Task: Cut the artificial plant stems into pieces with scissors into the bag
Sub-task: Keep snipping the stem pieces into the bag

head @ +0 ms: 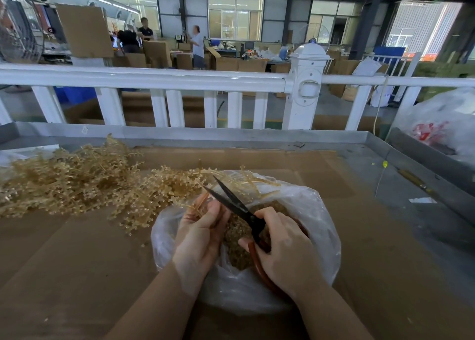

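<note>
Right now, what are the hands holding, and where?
Left hand grips a stem bunch at its base; right hand holds the scissors by their red handles.

A metal table (385,144) carries cardboard (334,198), on which lie a stem pile (64,183) and a clear bag (316,211).

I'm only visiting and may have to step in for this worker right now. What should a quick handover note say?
Left hand: holds a stem over the bag.
Right hand: grips the scissors, blades open at the stem.
Done: cut pieces already lie in the bag.
Left: a big pile of uncut stems waits on the cardboard, to the left of the bag. Keep cutting over the bag.
</note>
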Motion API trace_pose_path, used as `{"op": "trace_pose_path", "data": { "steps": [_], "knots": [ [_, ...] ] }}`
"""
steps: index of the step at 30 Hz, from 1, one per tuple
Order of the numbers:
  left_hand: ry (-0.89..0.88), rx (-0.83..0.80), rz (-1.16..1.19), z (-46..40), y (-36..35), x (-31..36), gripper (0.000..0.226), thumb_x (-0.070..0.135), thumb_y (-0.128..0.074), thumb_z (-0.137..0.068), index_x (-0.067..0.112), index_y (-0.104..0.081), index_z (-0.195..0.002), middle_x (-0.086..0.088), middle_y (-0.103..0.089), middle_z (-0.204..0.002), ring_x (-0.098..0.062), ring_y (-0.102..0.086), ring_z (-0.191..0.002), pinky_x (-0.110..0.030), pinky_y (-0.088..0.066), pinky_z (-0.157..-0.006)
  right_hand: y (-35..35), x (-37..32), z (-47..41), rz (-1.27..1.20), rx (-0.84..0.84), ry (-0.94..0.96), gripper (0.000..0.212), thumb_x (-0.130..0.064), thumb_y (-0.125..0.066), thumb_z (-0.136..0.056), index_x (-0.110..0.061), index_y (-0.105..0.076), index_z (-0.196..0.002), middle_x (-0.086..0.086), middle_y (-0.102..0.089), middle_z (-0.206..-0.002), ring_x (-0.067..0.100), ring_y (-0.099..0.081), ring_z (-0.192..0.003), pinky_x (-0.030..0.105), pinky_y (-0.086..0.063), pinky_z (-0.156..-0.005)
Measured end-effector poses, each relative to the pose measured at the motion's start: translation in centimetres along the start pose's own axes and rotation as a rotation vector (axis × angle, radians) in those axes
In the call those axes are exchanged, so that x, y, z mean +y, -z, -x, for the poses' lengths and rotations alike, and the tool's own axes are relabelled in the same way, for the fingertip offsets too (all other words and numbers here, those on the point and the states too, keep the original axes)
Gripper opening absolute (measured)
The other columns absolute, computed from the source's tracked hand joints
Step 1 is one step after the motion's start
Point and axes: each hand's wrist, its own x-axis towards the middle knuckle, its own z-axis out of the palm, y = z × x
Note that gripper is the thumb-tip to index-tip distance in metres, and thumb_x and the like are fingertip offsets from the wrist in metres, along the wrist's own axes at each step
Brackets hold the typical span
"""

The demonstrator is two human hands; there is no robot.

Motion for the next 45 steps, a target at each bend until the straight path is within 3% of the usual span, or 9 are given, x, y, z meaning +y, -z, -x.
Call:
{"op": "trace_pose_path", "data": {
  "steps": [4,12,19,28,32,37,42,45],
  "knots": [
    [-0.017,0.012,-0.023,0.15,-0.14,-0.01,0.019,-0.007,-0.049,-0.089,0.002,-0.060,-0.102,-0.012,-0.072,-0.083,-0.017,-0.072,-0.069,-0.022,-0.056,-0.054,-0.11,0.10,-0.03,0.049,-0.040,0.009,0.042,-0.052,-0.063,-0.080,-0.025,-0.056,-0.112,-0.008,-0.061,-0.100,0.010,-0.056,-0.094,0.023,-0.048,-0.082],
    [-0.033,-0.025,-0.090,0.47,-0.42,-0.17,0.017,-0.009,-0.051,-0.084,0.002,-0.063,-0.087,-0.011,-0.073,-0.077,-0.018,-0.072,-0.071,-0.026,-0.059,-0.063,-0.15,0.24,-0.05,0.047,-0.031,-0.003,0.042,-0.053,-0.058,-0.081,-0.024,-0.057,-0.111,-0.008,-0.061,-0.102,0.010,-0.057,-0.096,0.021,-0.047,-0.083],
    [-0.051,-0.018,-0.151,0.92,-0.76,-0.15,0.021,-0.012,-0.050,-0.085,0.002,-0.064,-0.088,-0.011,-0.072,-0.081,-0.016,-0.071,-0.073,-0.029,-0.056,-0.077,-0.26,0.34,-0.03,0.036,-0.012,-0.015,0.040,-0.051,-0.062,-0.081,-0.022,-0.058,-0.108,-0.006,-0.062,-0.098,0.012,-0.057,-0.093,0.024,-0.049,-0.080],
    [-0.052,-0.009,-0.076,1.00,-0.86,0.00,0.019,-0.011,-0.048,-0.087,0.001,-0.063,-0.089,-0.011,-0.073,-0.076,-0.017,-0.072,-0.069,-0.024,-0.057,-0.055,-0.15,0.20,0.00,0.040,-0.032,-0.008,0.041,-0.052,-0.059,-0.080,-0.022,-0.058,-0.108,-0.006,-0.062,-0.098,0.013,-0.057,-0.092,0.024,-0.048,-0.080],
    [-0.043,-0.037,-0.088,0.85,-0.68,-0.04,0.018,-0.006,-0.055,-0.077,0.000,-0.064,-0.091,-0.013,-0.074,-0.081,-0.018,-0.073,-0.073,-0.025,-0.058,-0.059,-0.15,0.20,0.01,0.055,-0.035,-0.013,0.043,-0.053,-0.056,-0.080,-0.021,-0.058,-0.108,-0.005,-0.062,-0.098,0.014,-0.058,-0.091,0.026,-0.050,-0.080],
    [-0.042,-0.011,-0.135,0.80,-0.41,-0.05,0.018,-0.008,-0.050,-0.087,0.001,-0.064,-0.093,-0.012,-0.074,-0.083,-0.019,-0.073,-0.075,-0.027,-0.060,-0.064,-0.14,0.15,0.01,0.046,-0.071,0.000,0.048,-0.059,-0.048,-0.081,-0.024,-0.056,-0.112,-0.007,-0.061,-0.102,0.011,-0.056,-0.096,0.023,-0.048,-0.084],
    [-0.056,-0.007,-0.183,0.96,-0.56,-0.06,0.016,-0.008,-0.051,-0.085,0.000,-0.063,-0.091,-0.012,-0.072,-0.080,-0.019,-0.072,-0.072,-0.032,-0.058,-0.073,-0.11,0.08,-0.03,0.041,-0.075,-0.010,0.048,-0.061,-0.045,-0.081,-0.025,-0.056,-0.112,-0.009,-0.060,-0.101,0.008,-0.055,-0.094,0.020,-0.045,-0.084],
    [-0.047,-0.005,-0.197,0.95,-0.54,-0.16,0.016,-0.009,-0.051,-0.085,-0.001,-0.063,-0.092,-0.014,-0.072,-0.081,-0.021,-0.072,-0.073,-0.033,-0.059,-0.071,-0.09,0.05,-0.01,0.033,-0.070,-0.010,0.048,-0.060,-0.047,-0.081,-0.025,-0.056,-0.111,-0.009,-0.060,-0.101,0.008,-0.055,-0.095,0.019,-0.044,-0.084]
  ]
}}
